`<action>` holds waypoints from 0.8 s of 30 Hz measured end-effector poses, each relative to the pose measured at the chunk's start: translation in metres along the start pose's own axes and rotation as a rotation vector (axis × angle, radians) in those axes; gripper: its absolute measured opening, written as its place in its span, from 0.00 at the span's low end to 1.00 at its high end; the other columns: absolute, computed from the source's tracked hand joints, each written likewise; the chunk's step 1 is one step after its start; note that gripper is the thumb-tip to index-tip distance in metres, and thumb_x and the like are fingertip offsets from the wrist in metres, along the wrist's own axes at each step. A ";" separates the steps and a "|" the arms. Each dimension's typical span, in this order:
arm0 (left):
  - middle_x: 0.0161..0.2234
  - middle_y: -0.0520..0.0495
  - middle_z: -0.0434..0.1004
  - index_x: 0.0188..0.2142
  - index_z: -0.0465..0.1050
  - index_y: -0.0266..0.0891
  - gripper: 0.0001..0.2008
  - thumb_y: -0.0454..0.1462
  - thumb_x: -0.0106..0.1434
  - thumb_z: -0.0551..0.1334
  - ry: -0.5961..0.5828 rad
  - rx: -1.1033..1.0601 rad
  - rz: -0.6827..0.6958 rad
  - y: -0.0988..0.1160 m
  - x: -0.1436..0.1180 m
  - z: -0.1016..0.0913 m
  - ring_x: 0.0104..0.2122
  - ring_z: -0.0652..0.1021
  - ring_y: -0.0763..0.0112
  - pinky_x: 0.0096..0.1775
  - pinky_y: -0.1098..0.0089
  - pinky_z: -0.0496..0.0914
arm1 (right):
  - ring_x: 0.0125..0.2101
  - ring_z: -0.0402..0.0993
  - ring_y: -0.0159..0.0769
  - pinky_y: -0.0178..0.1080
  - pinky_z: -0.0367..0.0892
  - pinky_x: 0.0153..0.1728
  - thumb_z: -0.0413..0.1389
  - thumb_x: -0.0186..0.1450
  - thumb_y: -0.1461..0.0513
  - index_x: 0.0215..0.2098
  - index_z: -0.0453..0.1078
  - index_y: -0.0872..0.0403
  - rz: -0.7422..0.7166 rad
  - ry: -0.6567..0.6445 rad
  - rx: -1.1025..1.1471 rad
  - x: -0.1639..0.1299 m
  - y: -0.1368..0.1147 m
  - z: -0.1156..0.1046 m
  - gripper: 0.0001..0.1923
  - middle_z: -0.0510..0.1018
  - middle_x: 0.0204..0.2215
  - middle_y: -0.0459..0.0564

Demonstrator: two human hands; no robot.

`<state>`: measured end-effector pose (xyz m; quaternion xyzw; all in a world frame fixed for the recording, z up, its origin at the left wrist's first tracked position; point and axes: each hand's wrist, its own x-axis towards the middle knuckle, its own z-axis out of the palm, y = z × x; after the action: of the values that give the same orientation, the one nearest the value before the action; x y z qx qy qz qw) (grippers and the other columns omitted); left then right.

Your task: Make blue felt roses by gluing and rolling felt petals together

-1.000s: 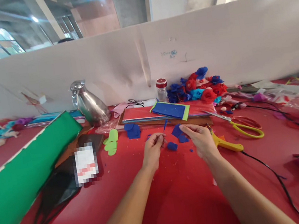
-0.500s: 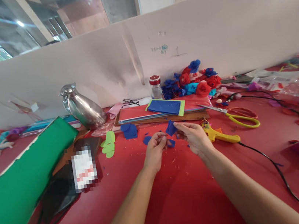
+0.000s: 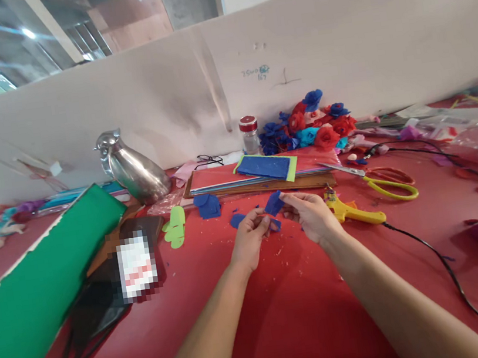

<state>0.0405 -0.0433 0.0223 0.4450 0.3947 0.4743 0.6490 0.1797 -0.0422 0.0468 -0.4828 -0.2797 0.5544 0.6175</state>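
Blue piece: a small, soft-looking blue felt scrap (image 3: 273,203) with angular edges is sitting raised just above the red tablecloth (image 3: 293,313), between the two hands at the table's centre.
Right hand: the right hand (image 3: 313,216) is pinching the scrap's right edge between thumb and fingertips, closed tight on it.
Left hand: the left hand (image 3: 248,243) is curling nearly closed at the scrap's 8 o'clock, fingertips pressing on a smaller blue bit (image 3: 274,225); how firmly it is gripping I cannot tell.
Loose scraps: a folded blue cut-out (image 3: 208,205) is lying at 9 o'clock of the hands, beside flat lime-green foam shapes (image 3: 175,227).
Sheet stack: at 12 o'clock, flat coloured sheets (image 3: 261,179) are lying stacked, a blue sheet on lime green topmost.
Jar: a clear red-lidded jar (image 3: 249,135) is standing behind the stack; its contents are too small to tell.
Jug: a shiny metal jug (image 3: 135,168) is leaning at 10 o'clock.
Flowers: ruffled red and blue fabric flowers (image 3: 312,127) are lying heaped at 1 o'clock.
Tools: a yellow glue gun (image 3: 353,213) is lying just beside the right hand at 3 o'clock, yellow-handled scissors (image 3: 384,185) beyond it.
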 end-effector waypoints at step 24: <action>0.21 0.54 0.70 0.35 0.69 0.38 0.16 0.44 0.52 0.68 -0.062 0.022 0.015 0.000 0.000 -0.001 0.22 0.66 0.78 0.28 0.73 0.57 | 0.17 0.65 0.25 0.30 0.58 0.19 0.69 0.39 0.54 0.18 0.72 0.56 0.022 -0.011 0.022 0.000 -0.003 0.000 0.17 0.72 0.14 0.43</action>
<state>0.0392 -0.0428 0.0219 0.4696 0.3765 0.4607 0.6523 0.1813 -0.0419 0.0493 -0.4761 -0.2716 0.5669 0.6149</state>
